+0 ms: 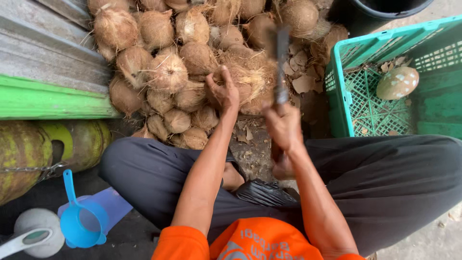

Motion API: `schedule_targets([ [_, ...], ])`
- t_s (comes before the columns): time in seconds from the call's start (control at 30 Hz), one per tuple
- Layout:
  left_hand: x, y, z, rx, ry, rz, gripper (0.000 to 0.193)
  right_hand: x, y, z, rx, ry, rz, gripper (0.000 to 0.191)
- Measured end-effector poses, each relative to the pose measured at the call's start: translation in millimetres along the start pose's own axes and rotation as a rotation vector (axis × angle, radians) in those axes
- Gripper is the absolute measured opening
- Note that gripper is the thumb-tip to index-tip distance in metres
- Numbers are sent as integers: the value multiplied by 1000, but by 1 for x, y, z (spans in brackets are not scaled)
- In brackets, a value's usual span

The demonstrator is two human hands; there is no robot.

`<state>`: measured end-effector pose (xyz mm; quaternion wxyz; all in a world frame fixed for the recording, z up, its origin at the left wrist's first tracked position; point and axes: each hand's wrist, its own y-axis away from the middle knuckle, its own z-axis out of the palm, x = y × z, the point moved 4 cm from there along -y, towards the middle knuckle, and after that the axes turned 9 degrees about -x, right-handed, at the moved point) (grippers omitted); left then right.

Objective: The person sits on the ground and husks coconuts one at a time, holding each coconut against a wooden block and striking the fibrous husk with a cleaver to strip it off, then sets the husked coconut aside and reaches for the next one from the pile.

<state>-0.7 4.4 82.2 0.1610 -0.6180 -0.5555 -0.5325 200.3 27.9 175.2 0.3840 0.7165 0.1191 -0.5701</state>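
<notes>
The person sits cross-legged on the ground in dark trousers and an orange shirt, facing a heap of husked coconuts (pixel 183 58) that fills the view from ten to one o'clock. The left hand (pixel 223 90) reaches into the heap near the centre, its fingers curled over the top of a shaggy, fibrous coconut (pixel 250 77) and pressing on it. The right hand (pixel 284 126) is just beside it, toward three o'clock, clenched around the handle of a cleaver (pixel 280 67) whose dark blade stands upright and blurred above the fist, rising past the fibrous coconut.

Flakes of husk (pixel 301 72) lie scattered on the ground at one o'clock. At two to three o'clock stands a green plastic crate (pixel 339 96), and one peeled, pale speckled coconut (pixel 397 83) rests on its grid floor. A green-edged board (pixel 48 101) runs along nine o'clock, with a worn gas cylinder (pixel 29 154) lying below it. At seven o'clock a blue plastic scoop (pixel 82 221) rests on the ground.
</notes>
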Motion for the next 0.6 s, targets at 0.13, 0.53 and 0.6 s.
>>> schedule_targets([
  [0.13,-4,-2,-1,9,-125,-31,70,-12,12,-13,215,-352,-432,35],
  [0.53,-36,-11,18,80,-165,193,61,-34,4,-15,102,-363,-375,34],
  [0.6,-39,-9,15,72,-129,139,65,-40,-3,-12,120,-447,-524,32],
])
